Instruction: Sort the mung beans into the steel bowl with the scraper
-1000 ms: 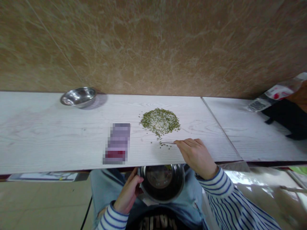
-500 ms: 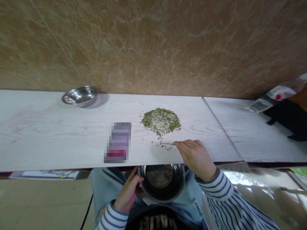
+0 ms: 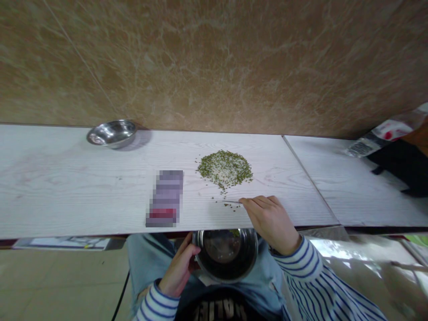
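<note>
A heap of green and white grains (image 3: 224, 169) lies on the white table (image 3: 67, 191). My right hand (image 3: 270, 220) rests on the table just in front of the heap, fingers pressed together on a thin flat blade (image 3: 232, 202) whose tip points left among a few loose grains. My left hand (image 3: 179, 269) grips the rim of a steel bowl (image 3: 225, 255) held in my lap under the table's front edge. A few grains lie in that bowl.
A second steel bowl (image 3: 112, 133) stands at the back left by the brown wall. A blurred flat packet (image 3: 165, 198) lies left of the heap. A plastic bag (image 3: 384, 133) and dark cloth (image 3: 401, 169) sit at the far right.
My right hand with the blade has slid slightly left and toward the table's front edge, dragging a few loose grains. The left hand and bowl have stayed put.
</note>
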The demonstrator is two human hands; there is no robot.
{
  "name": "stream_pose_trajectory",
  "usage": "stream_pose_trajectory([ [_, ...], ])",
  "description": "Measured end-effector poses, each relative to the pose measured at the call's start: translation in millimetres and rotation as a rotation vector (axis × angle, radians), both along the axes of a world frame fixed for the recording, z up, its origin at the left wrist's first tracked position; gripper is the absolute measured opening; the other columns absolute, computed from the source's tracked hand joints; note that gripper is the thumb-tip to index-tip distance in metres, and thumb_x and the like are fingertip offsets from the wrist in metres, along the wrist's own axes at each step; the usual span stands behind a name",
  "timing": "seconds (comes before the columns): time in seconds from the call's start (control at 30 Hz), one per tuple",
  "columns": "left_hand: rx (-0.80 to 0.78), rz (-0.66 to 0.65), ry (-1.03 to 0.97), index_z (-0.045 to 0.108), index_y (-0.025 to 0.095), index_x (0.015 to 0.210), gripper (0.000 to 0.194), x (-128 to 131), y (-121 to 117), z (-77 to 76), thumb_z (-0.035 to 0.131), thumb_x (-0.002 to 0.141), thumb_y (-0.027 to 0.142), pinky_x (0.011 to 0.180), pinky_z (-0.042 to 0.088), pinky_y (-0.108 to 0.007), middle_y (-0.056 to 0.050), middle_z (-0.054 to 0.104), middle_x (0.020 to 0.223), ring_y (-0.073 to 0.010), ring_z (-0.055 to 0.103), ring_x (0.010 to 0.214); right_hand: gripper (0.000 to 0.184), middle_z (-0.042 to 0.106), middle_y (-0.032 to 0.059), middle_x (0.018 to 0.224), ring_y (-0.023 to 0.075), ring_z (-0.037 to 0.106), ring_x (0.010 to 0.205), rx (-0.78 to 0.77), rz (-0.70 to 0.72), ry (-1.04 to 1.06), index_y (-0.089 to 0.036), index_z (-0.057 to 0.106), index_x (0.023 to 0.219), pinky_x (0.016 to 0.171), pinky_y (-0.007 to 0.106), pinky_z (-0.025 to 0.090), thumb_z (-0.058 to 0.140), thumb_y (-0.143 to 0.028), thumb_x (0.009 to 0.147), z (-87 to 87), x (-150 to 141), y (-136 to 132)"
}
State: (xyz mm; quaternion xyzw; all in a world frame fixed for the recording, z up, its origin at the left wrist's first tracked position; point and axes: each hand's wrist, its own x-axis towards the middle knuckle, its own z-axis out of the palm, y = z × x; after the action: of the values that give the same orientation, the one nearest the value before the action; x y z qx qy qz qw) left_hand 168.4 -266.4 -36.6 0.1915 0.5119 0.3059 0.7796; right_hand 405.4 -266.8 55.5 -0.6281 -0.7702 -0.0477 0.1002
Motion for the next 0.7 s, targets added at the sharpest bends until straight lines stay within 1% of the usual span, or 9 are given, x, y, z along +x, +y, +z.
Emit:
stream_pose_trajectory([
  [0.2, -0.004, -0.005, -0.008, 0.054, 0.022, 0.115, 0.049, -1, 1, 1.2, 0.054, 0.067, 0.013, 0.059, 0.045, -0.027, 0.000, 0.068, 0.084, -0.0163, 0.058, 0.073, 0.023, 0.068, 0.0031, 0.087, 0.0144, 0.058, 0.084, 0.007, -0.037, -0.021, -0.020, 0.058, 0.108, 0.073, 0.029, 0.030, 0.045, -0.016, 0.089, -0.5, 2, 4],
  [0.3, -0.004, -0.003, 0.005, 0.055, 0.021, 0.113, 0.048, 0, 1, 2.4, 0.055, 0.065, 0.014, 0.058, 0.045, -0.027, -0.001, 0.067, 0.086, -0.0173, 0.058, 0.075, 0.024, 0.068, 0.0037, 0.087, 0.0147, 0.058, 0.084, 0.011, -0.063, -0.031, -0.020, 0.058, 0.107, 0.073, 0.029, 0.030, 0.043, -0.016, 0.089, -0.3, 7, 6],
  [0.4, -0.007, -0.010, 0.025, 0.057, 0.021, 0.111, 0.049, 1, 2, 2.7, 0.056, 0.063, 0.015, 0.055, 0.044, -0.026, -0.001, 0.067, 0.084, -0.0174, 0.058, 0.072, 0.025, 0.069, 0.0041, 0.085, 0.0145, 0.058, 0.084, 0.021, -0.087, -0.036, -0.020, 0.059, 0.107, 0.073, 0.029, 0.031, 0.043, -0.016, 0.089, -0.3, 13, 9],
  [0.5, -0.012, -0.005, 0.022, 0.055, 0.021, 0.113, 0.050, 2, 2, 2.5, 0.056, 0.063, 0.015, 0.058, 0.045, -0.027, 0.000, 0.067, 0.083, -0.0174, 0.058, 0.073, 0.026, 0.069, 0.0042, 0.085, 0.0148, 0.059, 0.083, 0.027, -0.117, -0.037, -0.020, 0.059, 0.107, 0.073, 0.029, 0.031, 0.042, -0.015, 0.089, 0.0, 18, 11],
  [0.6, -0.010, -0.005, 0.016, 0.053, 0.022, 0.116, 0.051, 1, 1, 1.9, 0.055, 0.065, 0.014, 0.060, 0.046, -0.027, -0.001, 0.067, 0.089, -0.0168, 0.058, 0.076, 0.025, 0.069, 0.0040, 0.087, 0.0151, 0.059, 0.084, 0.033, -0.132, -0.040, -0.020, 0.059, 0.108, 0.073, 0.029, 0.030, 0.043, -0.016, 0.089, 0.3, 17, 14],
  [0.7, -0.007, -0.010, 0.016, 0.052, 0.021, 0.116, 0.050, 0, 1, 1.3, 0.055, 0.066, 0.015, 0.059, 0.046, -0.027, -0.002, 0.067, 0.090, -0.0172, 0.058, 0.076, 0.025, 0.069, 0.0039, 0.087, 0.0151, 0.059, 0.085, 0.033, -0.119, -0.042, -0.020, 0.059, 0.109, 0.073, 0.029, 0.030, 0.043, -0.015, 0.089, -0.2, 13, 16],
])
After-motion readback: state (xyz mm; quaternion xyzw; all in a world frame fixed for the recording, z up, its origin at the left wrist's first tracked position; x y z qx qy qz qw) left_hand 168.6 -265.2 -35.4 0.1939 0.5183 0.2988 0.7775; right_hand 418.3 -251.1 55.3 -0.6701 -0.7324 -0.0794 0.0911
